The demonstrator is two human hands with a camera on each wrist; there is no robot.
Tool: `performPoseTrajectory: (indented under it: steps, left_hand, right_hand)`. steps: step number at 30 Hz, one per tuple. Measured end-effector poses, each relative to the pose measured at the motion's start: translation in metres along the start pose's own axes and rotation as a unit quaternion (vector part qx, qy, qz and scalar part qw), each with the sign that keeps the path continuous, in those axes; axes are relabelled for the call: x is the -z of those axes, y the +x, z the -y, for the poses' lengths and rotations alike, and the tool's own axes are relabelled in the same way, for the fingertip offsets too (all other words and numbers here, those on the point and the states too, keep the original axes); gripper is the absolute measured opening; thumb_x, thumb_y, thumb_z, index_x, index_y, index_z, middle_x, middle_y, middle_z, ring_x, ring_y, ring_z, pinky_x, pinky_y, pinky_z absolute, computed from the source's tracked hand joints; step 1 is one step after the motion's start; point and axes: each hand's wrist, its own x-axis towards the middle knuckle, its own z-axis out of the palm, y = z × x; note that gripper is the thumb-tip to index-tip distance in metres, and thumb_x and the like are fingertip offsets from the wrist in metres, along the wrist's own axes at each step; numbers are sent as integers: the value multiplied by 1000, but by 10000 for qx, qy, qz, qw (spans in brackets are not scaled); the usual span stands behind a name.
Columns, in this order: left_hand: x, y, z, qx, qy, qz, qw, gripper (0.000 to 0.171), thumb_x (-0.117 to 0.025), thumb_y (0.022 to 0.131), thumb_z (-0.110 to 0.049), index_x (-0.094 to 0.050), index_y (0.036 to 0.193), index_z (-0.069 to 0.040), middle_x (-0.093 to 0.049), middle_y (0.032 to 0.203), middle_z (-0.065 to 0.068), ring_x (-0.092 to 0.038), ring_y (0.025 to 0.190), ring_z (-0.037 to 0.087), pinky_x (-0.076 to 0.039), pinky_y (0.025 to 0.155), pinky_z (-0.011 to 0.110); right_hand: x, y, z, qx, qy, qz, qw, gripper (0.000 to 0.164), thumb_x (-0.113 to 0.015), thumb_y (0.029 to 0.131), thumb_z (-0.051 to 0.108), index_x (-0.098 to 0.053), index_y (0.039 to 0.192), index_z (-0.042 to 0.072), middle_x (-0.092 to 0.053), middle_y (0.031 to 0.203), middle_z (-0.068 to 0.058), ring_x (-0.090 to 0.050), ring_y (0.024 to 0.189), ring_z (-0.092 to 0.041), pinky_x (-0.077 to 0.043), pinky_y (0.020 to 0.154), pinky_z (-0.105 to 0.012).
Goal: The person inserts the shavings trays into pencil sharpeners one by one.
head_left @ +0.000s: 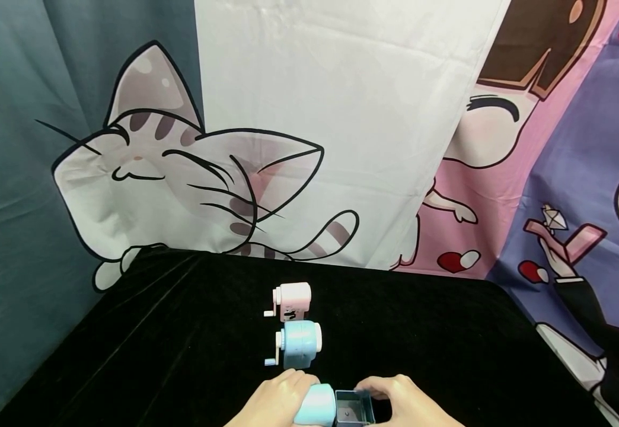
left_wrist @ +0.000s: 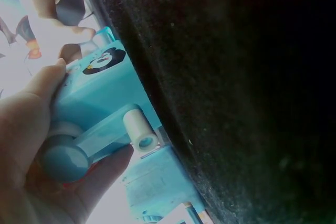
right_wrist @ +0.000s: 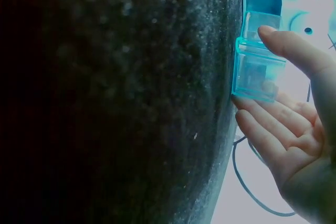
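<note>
My left hand (head_left: 280,398) grips a light blue crank pencil sharpener (head_left: 316,405), thumb on one side and fingers on the other. In the left wrist view its crank handle (left_wrist: 140,130) points away from the palm, and a penguin picture (left_wrist: 105,61) marks its top. A see-through blue shavings drawer (right_wrist: 256,74) stands out from the sharpener's side, its open top upward in the head view. My right hand (head_left: 408,404) holds this drawer, the thumb on its near part and the fingertips at its outer end.
Just beyond the hands stands a second blue sharpener (head_left: 300,344) with its crank to the left. Behind it is a pink and white sharpener (head_left: 294,301). All rest on a black cloth-covered table (head_left: 427,332), with printed curtains (head_left: 341,118) behind.
</note>
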Motion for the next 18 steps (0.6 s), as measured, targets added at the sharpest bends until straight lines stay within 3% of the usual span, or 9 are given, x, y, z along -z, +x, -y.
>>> performPoseTrajectory:
  steps: [8,18]
  left_hand:
    - [1,0,1,34,-111,66,9999,53,-77,67,-42,-55,107,-14,-59,95,-7,-50,82,2,-50,71,22]
    - [0,0,2,-49,-25,28,10000,53,-77,67,-42,-55,106,-14,-59,95,-7,-50,82,2,-50,70,21]
  right_hand:
    - [-2,4,2,75,-72,13,9999,39,-68,78,38,-57,112,23,-64,106,6,-58,95,-10,-51,77,-34]
    - [-5,7,2,200,64,62,9998,38,-68,80,36,-56,113,23,-64,104,8,-58,94,-9,-50,77,-28]
